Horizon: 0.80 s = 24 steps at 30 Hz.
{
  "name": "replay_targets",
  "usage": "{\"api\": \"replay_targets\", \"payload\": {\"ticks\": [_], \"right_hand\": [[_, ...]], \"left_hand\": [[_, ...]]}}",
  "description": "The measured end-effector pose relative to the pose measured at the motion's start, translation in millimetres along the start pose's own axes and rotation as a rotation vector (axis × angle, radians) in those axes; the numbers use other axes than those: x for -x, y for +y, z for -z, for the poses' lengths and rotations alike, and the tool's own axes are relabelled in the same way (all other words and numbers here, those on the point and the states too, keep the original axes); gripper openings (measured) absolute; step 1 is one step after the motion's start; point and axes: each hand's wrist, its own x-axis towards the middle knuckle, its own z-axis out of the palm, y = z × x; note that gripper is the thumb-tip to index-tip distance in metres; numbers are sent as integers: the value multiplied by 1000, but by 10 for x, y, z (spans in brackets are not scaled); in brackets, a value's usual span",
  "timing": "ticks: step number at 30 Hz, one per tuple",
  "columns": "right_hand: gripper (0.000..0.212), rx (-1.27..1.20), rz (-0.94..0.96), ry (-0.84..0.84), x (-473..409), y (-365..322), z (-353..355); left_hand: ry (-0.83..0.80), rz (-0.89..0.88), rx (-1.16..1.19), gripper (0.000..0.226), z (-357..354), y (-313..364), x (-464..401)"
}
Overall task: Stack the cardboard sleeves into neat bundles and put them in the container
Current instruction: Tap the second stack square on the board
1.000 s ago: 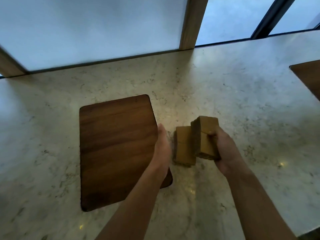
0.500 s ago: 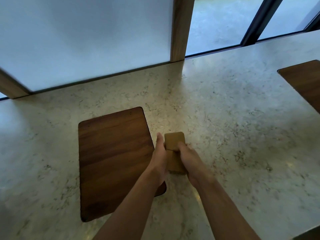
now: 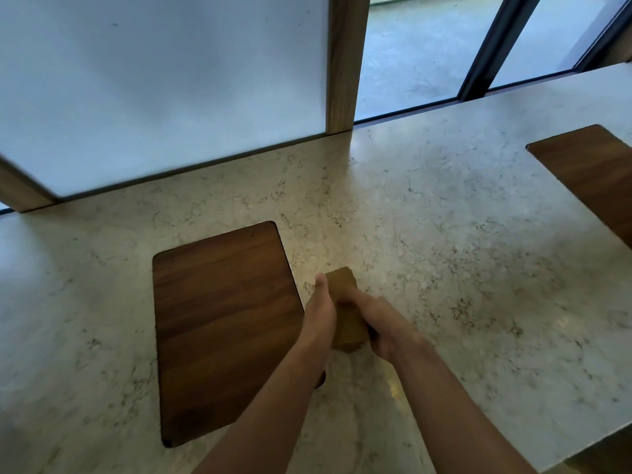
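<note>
A brown bundle of cardboard sleeves [image 3: 345,313] stands on edge on the marble counter, just right of a dark wooden board. My left hand [image 3: 319,311] presses flat against the bundle's left side. My right hand [image 3: 379,323] clasps its right side, with the fingers lying over the top. The two hands squeeze the bundle between them. The bundle's lower half is hidden by the hands. No container is in view.
A dark wooden board [image 3: 222,326] lies on the marble counter [image 3: 461,268] left of the bundle. A second wooden board [image 3: 595,176] sits at the right edge. Windows and a wooden post [image 3: 343,63] stand along the back. The counter's front edge runs at lower right.
One second ago my right hand held one bundle apart from another on the counter. It brought them together, and both hands now press a single bundle.
</note>
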Motion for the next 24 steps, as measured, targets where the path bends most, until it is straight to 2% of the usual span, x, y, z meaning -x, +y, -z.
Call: {"api": "replay_targets", "payload": {"ticks": [5, 9, 12, 13, 17, 19, 24], "right_hand": [[50, -6, -10, -13, -3, 36, 5], [63, 75, 42, -16, 14, 52, -85], [63, 182, 81, -24, 3, 37, -155], [68, 220, 90, -34, 12, 34, -187], [114, 417, 122, -27, 83, 10, -360], [128, 523, 194, -26, 107, -16, -501], [126, 792, 371, -84, 76, -83, -1088]], "left_hand": [[59, -34, 53, 51, 26, -119, -8], [69, -61, 77, 52, 132, -180, -24], [59, -73, 150, 61, 207, -222, -35], [53, -77, 187, 63, 250, -239, -32], [-1, -84, 367, 66, 433, -273, -22], [-18, -104, 456, 66, 569, -283, -23], [-50, -240, 631, 65, 1121, -248, -65]]}}
